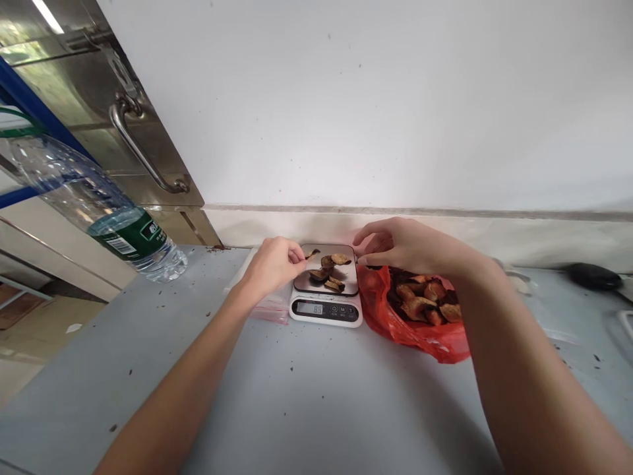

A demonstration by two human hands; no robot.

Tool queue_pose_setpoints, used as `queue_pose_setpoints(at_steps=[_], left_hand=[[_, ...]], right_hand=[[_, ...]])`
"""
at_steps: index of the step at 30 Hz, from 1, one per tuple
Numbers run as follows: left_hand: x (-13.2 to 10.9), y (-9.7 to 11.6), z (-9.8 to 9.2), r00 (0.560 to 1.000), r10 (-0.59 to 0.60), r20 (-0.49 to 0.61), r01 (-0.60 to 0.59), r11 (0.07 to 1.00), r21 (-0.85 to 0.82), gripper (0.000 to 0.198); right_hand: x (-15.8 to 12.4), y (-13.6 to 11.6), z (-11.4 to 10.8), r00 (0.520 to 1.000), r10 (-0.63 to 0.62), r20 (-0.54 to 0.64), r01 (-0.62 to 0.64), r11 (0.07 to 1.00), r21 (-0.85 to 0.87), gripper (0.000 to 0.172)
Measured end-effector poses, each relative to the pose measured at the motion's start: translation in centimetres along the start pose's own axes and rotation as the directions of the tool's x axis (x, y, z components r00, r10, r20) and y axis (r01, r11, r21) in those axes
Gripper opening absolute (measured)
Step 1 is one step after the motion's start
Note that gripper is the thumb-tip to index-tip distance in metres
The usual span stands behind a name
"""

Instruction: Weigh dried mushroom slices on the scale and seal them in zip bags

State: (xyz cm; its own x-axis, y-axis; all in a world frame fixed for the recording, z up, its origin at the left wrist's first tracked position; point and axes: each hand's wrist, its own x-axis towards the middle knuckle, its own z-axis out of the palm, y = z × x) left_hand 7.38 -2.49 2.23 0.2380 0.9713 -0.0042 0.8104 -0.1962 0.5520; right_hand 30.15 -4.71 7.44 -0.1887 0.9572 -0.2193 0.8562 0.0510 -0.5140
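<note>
A small white kitchen scale (326, 308) with a shiny metal plate stands on the grey table (306, 396); several brown dried slices (330, 270) lie on the plate. My left hand (274, 264) hovers at the plate's left edge, fingers pinched on one brown slice (312, 253). My right hand (398, 244) is above the plate's right edge and a red plastic bag (420, 326) full of the same dried slices; its fingers are curled together in a pinch, and what they hold I cannot make out.
A clear plastic water bottle (99, 208) with a green label stands at the left of the table. A steel door with a handle (143, 155) is behind it. A clear zip bag (270, 307) lies left of the scale. A black object (593, 276) sits at the far right.
</note>
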Motion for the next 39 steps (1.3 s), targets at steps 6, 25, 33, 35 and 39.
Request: queue_pose_setpoints(at_steps=[6, 25, 33, 35, 39], left_hand=[[0.0, -0.3, -0.5, 0.997, 0.051, 0.061, -0.047, 0.997, -0.063, 0.021], [-1.5, -1.5, -6.2, 0.820, -0.253, 0.513, 0.011, 0.903, 0.429, 0.062], [-1.0, -2.1, -5.6, 0.775, -0.267, 0.573, 0.033, 0.922, 0.386, 0.053], [-0.9, -2.3, -5.8, 0.793, -0.247, 0.558, 0.016, 0.923, 0.385, 0.047], [-1.2, -2.4, -6.5, 0.850, -0.151, 0.505, -0.004, 0.956, 0.293, 0.036]], right_hand=[[0.0, 0.2, -0.1, 1.000, 0.018, 0.009, -0.018, 1.000, 0.003, 0.022], [-0.1, 1.1, -0.6, 0.984, -0.173, 0.033, 0.170, 0.983, 0.072, 0.030], [0.0, 1.2, 0.0, 0.967, -0.244, 0.073, 0.232, 0.961, 0.151, 0.034], [-0.1, 1.0, -0.2, 0.968, -0.239, 0.069, 0.227, 0.962, 0.155, 0.033], [-1.1, 1.8, -1.5, 0.936, -0.336, 0.110, 0.318, 0.936, 0.152, 0.028]])
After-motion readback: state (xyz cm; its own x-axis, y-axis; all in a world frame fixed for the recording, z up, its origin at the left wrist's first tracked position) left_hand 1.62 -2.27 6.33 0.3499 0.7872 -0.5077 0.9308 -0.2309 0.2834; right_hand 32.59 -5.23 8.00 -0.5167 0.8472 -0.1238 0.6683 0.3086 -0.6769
